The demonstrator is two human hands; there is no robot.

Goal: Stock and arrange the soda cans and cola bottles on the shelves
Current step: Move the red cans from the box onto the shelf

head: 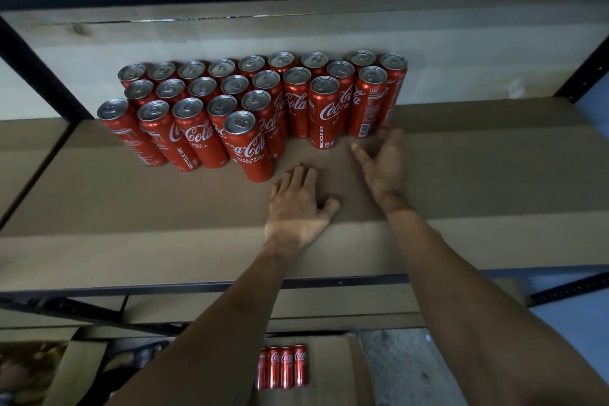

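A black upright post (39,69) marks the left end of the cardboard-lined shelf (494,175). Red cola cans (230,99) stand packed against its back wall, the block deepest at its left and shallower toward the right. Every can is upright, long axis vertical, silver top up, with the logo running lengthwise down the side. The foremost can (248,145) juts out alone. Just right of it the person's left hand (296,204) lies flat on the cardboard, fingers spread, holding nothing. Below the shelf's front edge, four more cans (283,366) sit side by side in a cardboard box (333,369). The right hand (384,161), fingers apart and empty, reaches to the foot of the rightmost cans. Beyond it bare cardboard runs to the right post (586,72).
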